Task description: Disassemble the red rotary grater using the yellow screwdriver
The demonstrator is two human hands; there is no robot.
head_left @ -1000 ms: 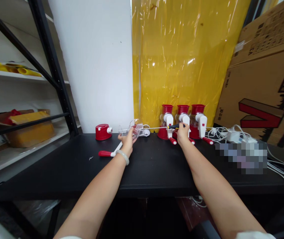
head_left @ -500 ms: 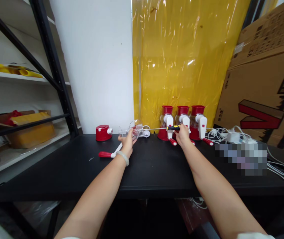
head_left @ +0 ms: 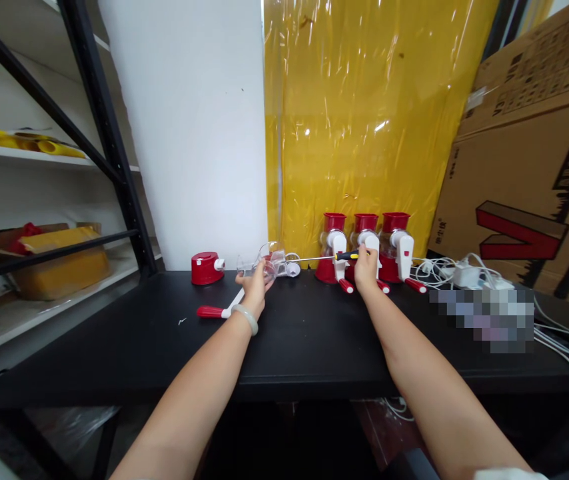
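Note:
My left hand [head_left: 254, 285] is closed around a clear plastic grinder body [head_left: 273, 261] that lies on its side near the back of the table. In my right hand [head_left: 366, 268] is the yellow-and-black handle of a screwdriver [head_left: 346, 256]. Its long shaft points left, and the tip reaches the clear body, where the exact contact is too small to make out. A white crank with a red handle [head_left: 210, 312] lies by my left wrist. Left of that hand stands a red base [head_left: 207, 267] with a white knob. Small screws [head_left: 182, 321] lie on the black tabletop.
Three red-and-white hand-crank grinders [head_left: 335, 247] stand in a row behind my right hand. Tangled white cables [head_left: 464, 273] lie on the right of the black table [head_left: 304, 353]. A large cardboard box [head_left: 524, 173] leans at the right, and a shelf rack [head_left: 119, 167] stands left.
My right hand has shifted slightly and its fingers have changed position on the screwdriver handle. The left hand and the clear body stay in place.

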